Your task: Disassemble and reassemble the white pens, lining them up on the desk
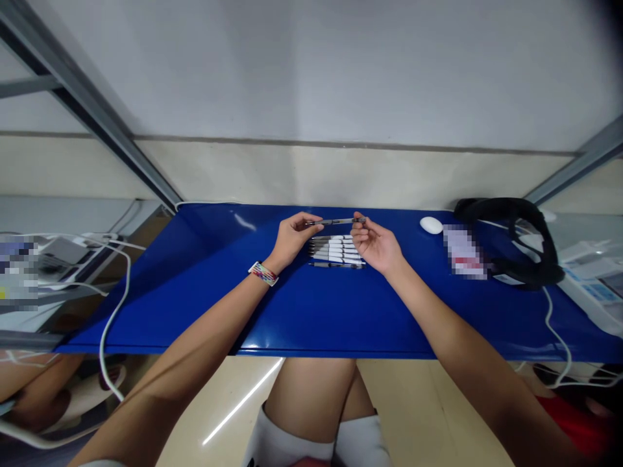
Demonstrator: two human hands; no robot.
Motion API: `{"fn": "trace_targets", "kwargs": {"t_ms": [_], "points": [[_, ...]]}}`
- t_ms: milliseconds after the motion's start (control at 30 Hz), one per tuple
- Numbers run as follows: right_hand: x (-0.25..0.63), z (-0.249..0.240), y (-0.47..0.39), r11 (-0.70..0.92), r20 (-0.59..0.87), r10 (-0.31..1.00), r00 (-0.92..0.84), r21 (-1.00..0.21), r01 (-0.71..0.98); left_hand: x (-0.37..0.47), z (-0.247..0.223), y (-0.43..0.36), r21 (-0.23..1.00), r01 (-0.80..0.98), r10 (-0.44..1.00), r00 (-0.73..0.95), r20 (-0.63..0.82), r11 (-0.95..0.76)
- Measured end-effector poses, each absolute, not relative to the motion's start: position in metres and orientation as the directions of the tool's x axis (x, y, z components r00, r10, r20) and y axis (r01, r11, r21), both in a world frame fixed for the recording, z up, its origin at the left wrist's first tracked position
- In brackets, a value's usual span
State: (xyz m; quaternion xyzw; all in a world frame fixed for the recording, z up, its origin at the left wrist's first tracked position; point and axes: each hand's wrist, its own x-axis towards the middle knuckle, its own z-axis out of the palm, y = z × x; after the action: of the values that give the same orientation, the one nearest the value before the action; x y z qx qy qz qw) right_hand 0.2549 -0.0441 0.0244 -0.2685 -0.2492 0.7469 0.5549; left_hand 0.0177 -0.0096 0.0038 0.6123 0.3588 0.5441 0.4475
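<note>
Between my two hands a slim pen (335, 222) is held level above the blue table (311, 311). My left hand (293, 239) pinches its left end with thumb and fingers. At the other end my right hand (378, 243) grips the pen between thumb and fingertips. Just below, a row of white and dark pens (341, 250) lies side by side on the table. One more dark pen (335, 264) lies slightly apart, nearest to me. A colourful woven band (263, 273) is around my left wrist.
To the right are a white oval object (431, 225), a blurred-out packet (464, 251) and a black strapped headset-like item (516, 240). White cables (117, 311) hang at the left edge. Grey metal posts (111, 123) flank the table, with a wall behind it.
</note>
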Motion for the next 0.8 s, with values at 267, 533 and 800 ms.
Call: {"fn": "trace_targets", "kwargs": {"t_ms": [267, 533, 800], "points": [[0.2515, 0.0209, -0.0445, -0.241, -0.101, 0.967, -0.233, -0.658, -0.714, 0.0161, 0.0065, -0.0086, 0.934, -0.054, 0.924, 0.136, 0.357, -0.353], [0.2491, 0.0191, -0.0446, -0.178, -0.065, 0.980, -0.186, -0.688, -0.703, 0.0164, 0.0059, -0.0087, 0.932, -0.039, 0.921, 0.142, 0.363, -0.362], [0.2482, 0.0209, -0.0468, -0.158, -0.067, 0.986, -0.155, -0.694, -0.702, 0.0167, 0.0051, -0.0084, 0.933, -0.030, 0.920, 0.159, 0.358, -0.358]]}}
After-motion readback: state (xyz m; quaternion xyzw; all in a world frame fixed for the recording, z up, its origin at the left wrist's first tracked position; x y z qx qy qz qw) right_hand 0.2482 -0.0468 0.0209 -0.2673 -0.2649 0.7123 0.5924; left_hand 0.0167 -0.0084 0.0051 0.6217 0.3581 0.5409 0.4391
